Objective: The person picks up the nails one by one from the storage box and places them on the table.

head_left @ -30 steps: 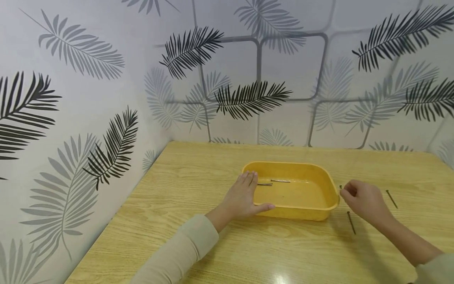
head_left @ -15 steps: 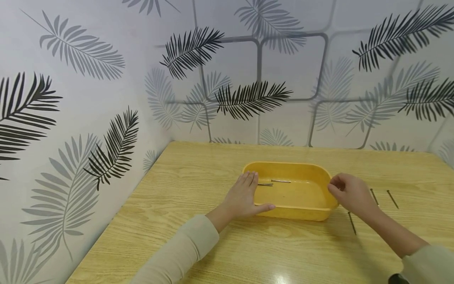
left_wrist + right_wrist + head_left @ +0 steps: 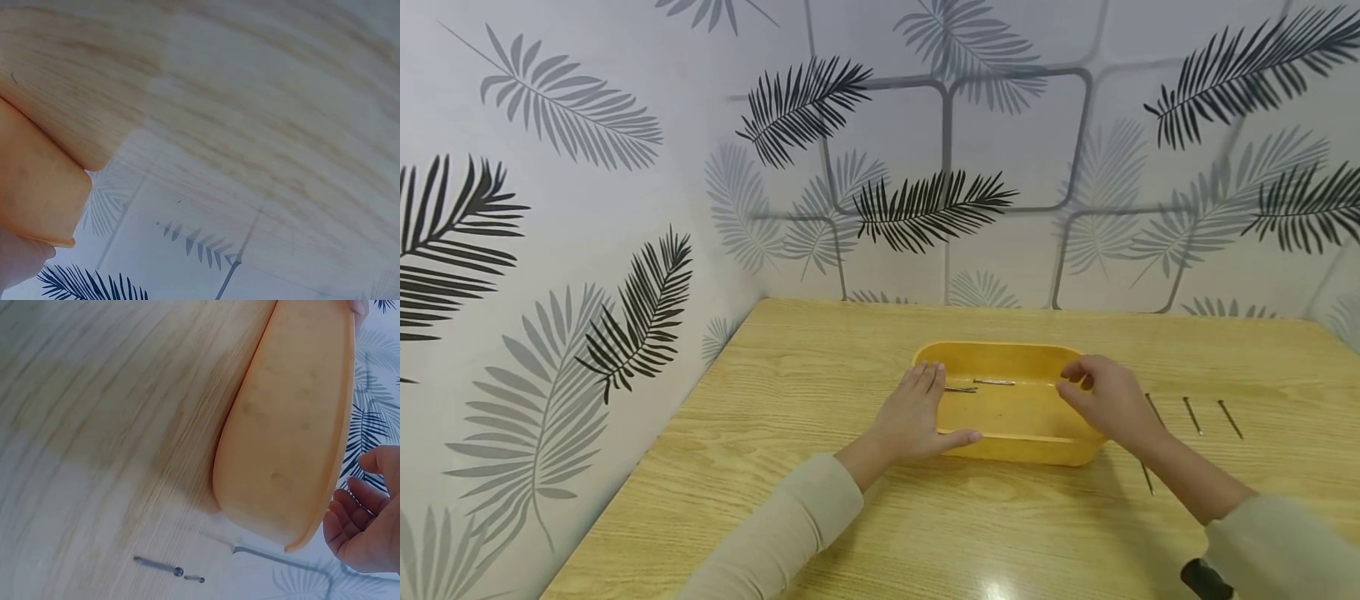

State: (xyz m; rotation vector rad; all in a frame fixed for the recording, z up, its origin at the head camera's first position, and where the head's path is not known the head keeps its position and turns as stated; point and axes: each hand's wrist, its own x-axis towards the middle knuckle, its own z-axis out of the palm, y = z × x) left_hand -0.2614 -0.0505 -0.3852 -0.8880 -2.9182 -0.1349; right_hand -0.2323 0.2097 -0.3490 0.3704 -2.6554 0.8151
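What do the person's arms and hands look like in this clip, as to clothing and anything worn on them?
Both hands are bare: no gloves, rings or watch can be seen on the left hand or the right hand. Each arm wears a long, plain, pale beige-green sleeve, the left sleeve ending at the wrist, the right sleeve ending further up the forearm. A small black object shows under the right sleeve; I cannot tell what it is.

Yellow tray (image 3: 294, 425) on wooden table (image 3: 94, 425); curled fingers (image 3: 350, 509) beside rim; two nails (image 3: 156, 565) below.
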